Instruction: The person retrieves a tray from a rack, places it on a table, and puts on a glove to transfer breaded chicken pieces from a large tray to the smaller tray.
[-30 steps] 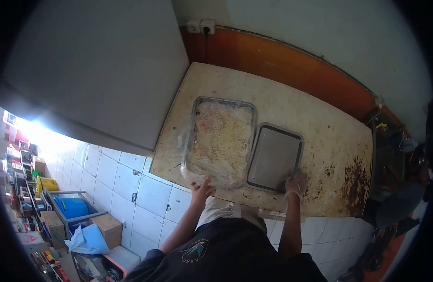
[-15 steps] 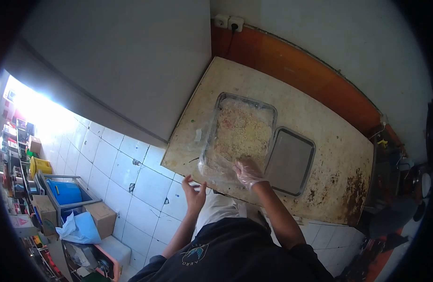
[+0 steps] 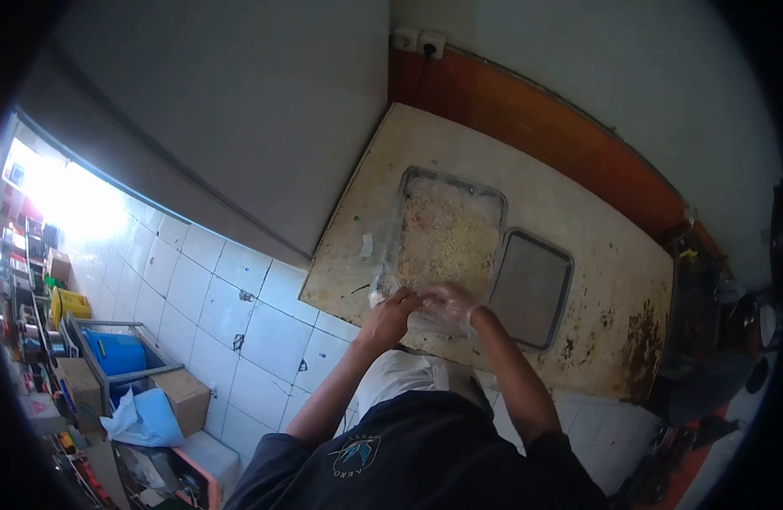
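A metal tray [image 3: 503, 204] lined with clear plastic lies on the worktable, full of pale yellow, crumbly bits [image 3: 446, 229]. Over its near edge my two hands meet. My bare left hand [image 3: 389, 320] has its fingers closed and bent at the fingertips of my right hand; whatever is between them is too small to make out. A loose, clear plastic glove [image 3: 472, 313] covers my right hand [image 3: 446, 299], whose fingers are blurred. Right of the full tray is a second, smaller metal tray [image 3: 531, 289] with a bare bottom.
The worn wooden tabletop [image 3: 608, 280] has dark stains on its right side. A large grey panel [image 3: 230, 110] borders the table on the left. Below lies a white tiled floor [image 3: 268, 314], with a blue container [image 3: 119, 350] and a cardboard box [image 3: 183, 398] farther left.
My left hand has come up from beside the table to the fingers of my right hand. My right hand has lifted slightly from the crumbly bits near the tray's front edge.
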Motion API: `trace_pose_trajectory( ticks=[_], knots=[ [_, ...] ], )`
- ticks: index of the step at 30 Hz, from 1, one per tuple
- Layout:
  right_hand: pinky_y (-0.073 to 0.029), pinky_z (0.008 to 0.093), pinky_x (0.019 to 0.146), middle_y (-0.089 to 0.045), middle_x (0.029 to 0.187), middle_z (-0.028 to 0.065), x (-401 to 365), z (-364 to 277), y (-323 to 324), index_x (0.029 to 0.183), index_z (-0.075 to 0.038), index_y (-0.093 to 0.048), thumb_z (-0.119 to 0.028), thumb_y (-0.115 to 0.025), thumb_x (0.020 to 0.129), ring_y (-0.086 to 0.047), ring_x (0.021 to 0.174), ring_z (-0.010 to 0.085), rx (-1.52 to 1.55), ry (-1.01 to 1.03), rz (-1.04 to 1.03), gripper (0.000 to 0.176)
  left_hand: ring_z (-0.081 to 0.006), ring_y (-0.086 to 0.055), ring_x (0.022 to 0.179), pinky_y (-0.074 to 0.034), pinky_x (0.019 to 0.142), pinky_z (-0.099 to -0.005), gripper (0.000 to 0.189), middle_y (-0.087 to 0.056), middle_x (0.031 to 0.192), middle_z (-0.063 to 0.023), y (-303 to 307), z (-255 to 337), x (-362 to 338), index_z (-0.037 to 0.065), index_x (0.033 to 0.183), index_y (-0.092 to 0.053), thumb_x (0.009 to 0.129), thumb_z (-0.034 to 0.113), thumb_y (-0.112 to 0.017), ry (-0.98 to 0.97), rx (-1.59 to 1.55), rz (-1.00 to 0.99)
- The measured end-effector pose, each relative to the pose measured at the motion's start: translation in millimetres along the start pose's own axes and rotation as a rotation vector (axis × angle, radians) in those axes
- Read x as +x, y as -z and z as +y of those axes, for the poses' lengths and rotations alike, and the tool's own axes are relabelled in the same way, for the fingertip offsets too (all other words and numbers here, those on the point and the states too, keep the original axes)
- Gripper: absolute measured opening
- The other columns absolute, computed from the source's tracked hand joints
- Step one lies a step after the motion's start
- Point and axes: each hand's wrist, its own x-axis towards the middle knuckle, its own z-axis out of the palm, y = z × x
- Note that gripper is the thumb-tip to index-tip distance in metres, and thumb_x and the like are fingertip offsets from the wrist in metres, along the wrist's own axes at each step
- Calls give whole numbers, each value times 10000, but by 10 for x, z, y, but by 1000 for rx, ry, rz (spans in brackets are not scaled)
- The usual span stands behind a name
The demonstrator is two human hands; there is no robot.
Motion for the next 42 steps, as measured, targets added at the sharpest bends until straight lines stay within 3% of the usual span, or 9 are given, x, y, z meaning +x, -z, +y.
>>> trace_pose_trajectory(
  ticks=[7, 12, 14, 16, 18, 19, 26, 33, 42],
  knots=[
    [-469, 359, 781, -645, 920, 157, 446, -322, -40, 905, -58, -644, -305, -649, 723, -616, 908, 290, -637, -124, -430, 307, -336, -564, 940, -462, 788, -386, 297, -563, 973, -141, 30, -7, 65, 46, 918, -584, 709, -117, -449, -83, -157, 30],
    [-470, 387, 795, -636, 963, 174, 395, -137, -249, 973, -69, -635, -325, -601, 751, -607, 934, 311, -463, -81, -274, 341, -331, -569, 883, -462, 770, -367, 168, -556, 918, -158, -125, -62, -64, 19, 879, -571, 759, -74, -499, -69, -188, 187],
    [-471, 393, 795, -635, 969, 176, 323, -298, -253, 982, -74, -634, -328, -584, 761, -605, 937, 315, -397, -133, -265, 341, -324, -566, 899, -457, 772, -352, 122, -553, 919, -163, -173, -82, -163, 1, 865, -566, 754, -42, -540, -45, -184, 536],
    [-468, 423, 733, -635, 876, 199, 219, -685, -228, 856, -36, -646, -247, -576, 724, -612, 849, 351, -514, -109, -208, 259, -283, -573, 912, -457, 783, -328, 188, -559, 962, -158, -471, -506, -296, 6, 989, -544, 804, 27, -571, 177, -208, 701],
    [-472, 417, 741, -637, 877, 198, 204, -601, -334, 857, -31, -647, -266, -586, 725, -616, 846, 346, -507, -92, -124, 277, -241, -570, 922, -474, 760, -321, 317, -573, 951, -136, -799, -889, -410, 2, 1143, -454, 858, 92, -559, 634, -709, 784],
    [-475, 411, 748, -640, 878, 196, 208, -544, -386, 858, -25, -649, -285, -595, 726, -620, 843, 342, -493, -79, -22, 296, -202, -560, 919, -498, 774, -323, 390, -550, 1006, -120, -900, -1033, -482, 5, 1236, -364, 908, 148, -521, 642, -873, 533],
    [-481, 415, 779, -638, 949, 187, 284, -728, -353, 980, -64, -636, -380, -598, 763, -618, 884, 336, -616, -131, -272, 386, -146, -544, 810, -530, 767, -308, 264, -493, 936, -62, -806, -754, -386, 83, 1193, -351, 947, 134, -431, 805, -1437, 566],
    [-495, 440, 713, -639, 837, 192, 245, -542, -533, 932, -60, -617, -384, -679, 678, -625, 791, 366, -676, -200, -102, 416, -139, -525, 823, -519, 779, -308, 262, -483, 940, -60, -823, -814, -429, 106, 1192, -323, 952, 138, -421, 757, -1550, 500],
    [-495, 442, 713, -640, 830, 208, 221, -879, -275, 975, -44, -619, -453, -686, 669, -625, 800, 364, -621, -169, -198, 515, -223, -507, 1033, -452, 831, -317, 657, -457, 1185, -144, -1051, -768, -426, 114, 1344, -128, 834, -48, -508, 546, -1317, 536]
  ],
)
